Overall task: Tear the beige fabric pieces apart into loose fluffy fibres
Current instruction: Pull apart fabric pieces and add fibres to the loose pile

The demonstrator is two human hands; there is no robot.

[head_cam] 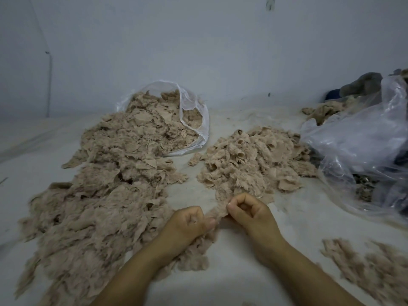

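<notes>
Nearest the camera, the left hand (189, 221) and the right hand (247, 209) sit close together, each with fingers curled and thumb pinching one end of a single beige fabric piece (217, 215). The strip stretches between them just above the pale floor (254, 272), already thinned and fuzzy along its edges. The step in hand looks to be the pulling apart of this one scrap. The next move probably calls for the hands to draw away from each other, then re-pinch the halves and tease them until the weave gives way to fluff.

To the lower right lies a small, blurred patch of loose fibres (364, 268). On the left, a long shaggy heap (92, 208) runs away from the person; whether it is finished fluff or waiting stock cannot be told for sure, though it looks softer and more frayed.

Just beyond the hands, a smaller pile of scraps (254, 160) shows flat woven bits with holes and ragged edges, apparently still to be torn. Farther back, a clear plastic bag (194, 120) lies on its side, spilling the same material into the left heap. At the right, a crumpled plastic sheet (357, 146) covers darker things against the wall (198, 51).
</notes>
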